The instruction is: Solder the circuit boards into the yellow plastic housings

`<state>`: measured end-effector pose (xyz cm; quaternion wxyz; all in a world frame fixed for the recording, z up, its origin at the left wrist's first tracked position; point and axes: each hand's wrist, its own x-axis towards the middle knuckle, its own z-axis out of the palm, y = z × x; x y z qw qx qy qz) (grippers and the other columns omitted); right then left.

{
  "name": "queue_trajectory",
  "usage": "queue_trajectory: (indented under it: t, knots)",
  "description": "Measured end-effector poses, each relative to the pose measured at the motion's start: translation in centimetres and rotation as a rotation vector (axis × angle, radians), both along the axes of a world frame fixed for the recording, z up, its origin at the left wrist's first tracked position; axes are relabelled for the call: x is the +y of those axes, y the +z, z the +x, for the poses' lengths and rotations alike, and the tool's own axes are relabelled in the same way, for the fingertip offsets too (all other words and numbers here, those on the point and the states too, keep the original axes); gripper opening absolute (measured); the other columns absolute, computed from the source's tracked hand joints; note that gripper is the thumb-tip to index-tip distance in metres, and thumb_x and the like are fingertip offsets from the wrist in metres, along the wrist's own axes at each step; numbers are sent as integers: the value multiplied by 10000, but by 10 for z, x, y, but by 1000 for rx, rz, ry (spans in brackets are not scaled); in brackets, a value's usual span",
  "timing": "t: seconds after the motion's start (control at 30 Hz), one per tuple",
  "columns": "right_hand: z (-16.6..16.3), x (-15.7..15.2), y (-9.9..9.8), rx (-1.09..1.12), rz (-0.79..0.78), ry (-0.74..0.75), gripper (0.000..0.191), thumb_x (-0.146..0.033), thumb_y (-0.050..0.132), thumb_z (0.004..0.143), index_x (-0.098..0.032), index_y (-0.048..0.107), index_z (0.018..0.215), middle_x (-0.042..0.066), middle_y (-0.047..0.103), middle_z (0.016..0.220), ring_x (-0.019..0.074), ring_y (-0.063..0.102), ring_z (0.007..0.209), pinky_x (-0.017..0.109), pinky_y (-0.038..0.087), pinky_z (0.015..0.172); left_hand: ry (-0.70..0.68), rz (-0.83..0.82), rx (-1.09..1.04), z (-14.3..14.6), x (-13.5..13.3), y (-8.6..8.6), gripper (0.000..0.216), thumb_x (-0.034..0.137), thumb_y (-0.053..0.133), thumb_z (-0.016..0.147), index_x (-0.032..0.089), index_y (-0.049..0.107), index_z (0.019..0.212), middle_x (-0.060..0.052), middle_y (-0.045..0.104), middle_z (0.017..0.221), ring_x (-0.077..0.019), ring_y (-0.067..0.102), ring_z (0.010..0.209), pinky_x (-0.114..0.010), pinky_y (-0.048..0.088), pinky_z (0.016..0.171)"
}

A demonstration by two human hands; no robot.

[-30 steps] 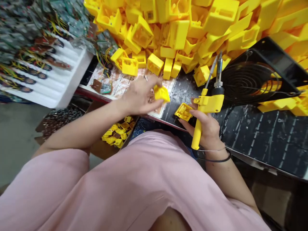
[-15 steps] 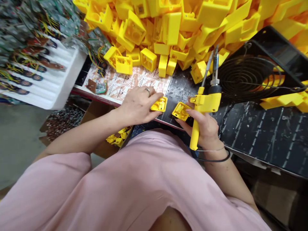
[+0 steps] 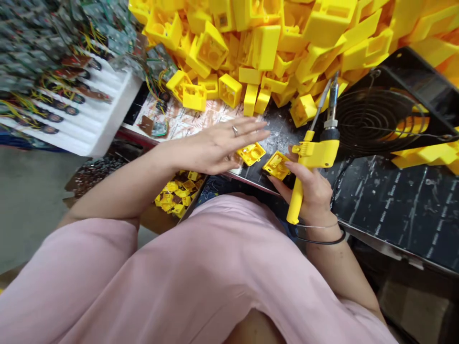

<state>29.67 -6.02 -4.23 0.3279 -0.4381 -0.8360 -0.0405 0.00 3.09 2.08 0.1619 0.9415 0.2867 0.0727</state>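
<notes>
My left hand (image 3: 211, 145), a ring on one finger, has its fingers stretched out over the bench. Just beside its thumb and fingers lies a small open yellow plastic case half (image 3: 252, 154), hollow side up. A soldering gun (image 3: 318, 152) with a yellow body, metal tip and thin feed tube is held in my right hand (image 3: 311, 188), its tip pointing away from me. The thumb and a finger of that hand also grip a second yellow case half (image 3: 277, 165), with small fittings inside. A narrow gap separates the two halves.
Yellow housings (image 3: 265, 48) are heaped along the back. A black fan (image 3: 373, 110) stands right. On the left, a white foam tray (image 3: 118, 105) carries wired circuit boards; a small board (image 3: 158, 128) lies near. Below the bench edge, a box holds yellow parts (image 3: 177, 196).
My left hand has let go of the left case half and straightened its fingers, reaching over it to the right. My right hand keeps its hold. The whole view has shifted slightly.
</notes>
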Motion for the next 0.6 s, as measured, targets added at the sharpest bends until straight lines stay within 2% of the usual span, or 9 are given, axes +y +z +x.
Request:
queue_trajectory:
  t: [0.07,0.13,0.2,0.27,0.37,0.47,0.53,0.6]
  knots:
    - [3,-2,2,14,-15,24,579,-299,820,933,-264,544,1441,91,792,1166,262,812,956,347,671,832,-8,7,73,11,-4,-10,694,265,553,1018,201,368,1685,-146,698,1451,-275,670,1318,-418,521,1092]
    - [6,-4,2,29,-20,45,625,-282,835,922,-259,534,1469,96,792,1177,270,814,970,345,675,803,4,44,99,25,-13,-19,693,239,544,1035,183,343,1696,-133,754,1338,-260,713,1207,-409,523,1046]
    - [10,-3,2,45,-22,83,674,-267,850,907,-250,524,1496,109,788,1205,282,816,983,346,677,776,3,69,76,34,-22,-25,718,273,582,1033,189,331,1700,-136,723,1407,-264,702,1231,-412,509,1049]
    - [12,-1,2,58,-41,113,713,-248,861,893,-238,515,1516,132,773,1263,301,810,1034,371,684,807,48,109,25,32,-25,-27,732,389,624,1022,191,370,1680,-161,633,1539,-286,659,1309,-428,492,1082]
    - [11,3,6,41,-54,123,760,-262,888,865,-239,515,1526,150,753,1310,342,779,1142,468,675,938,291,220,-9,3,-10,-26,643,473,602,1016,220,496,1597,-155,585,1583,-346,565,1410,-526,432,1169]
    - [0,9,10,9,28,131,722,-323,883,877,-234,535,1502,127,777,1198,344,778,1097,492,663,935,522,280,14,-40,18,-21,498,355,589,998,281,604,1490,-115,661,1462,-377,534,1411,-625,374,1198]
    - [-11,13,11,-19,89,138,614,-377,842,920,-219,569,1447,92,780,1063,306,781,962,433,658,841,554,268,23,-58,33,-16,467,342,583,991,276,641,1449,-128,703,1354,-389,563,1359,-646,391,1175]
    - [-22,18,11,-50,114,146,493,-388,790,967,-223,598,1391,52,761,969,244,748,811,359,622,736,536,248,9,-62,36,-11,502,389,582,991,252,627,1472,-138,709,1296,-398,584,1326,-650,419,1155]
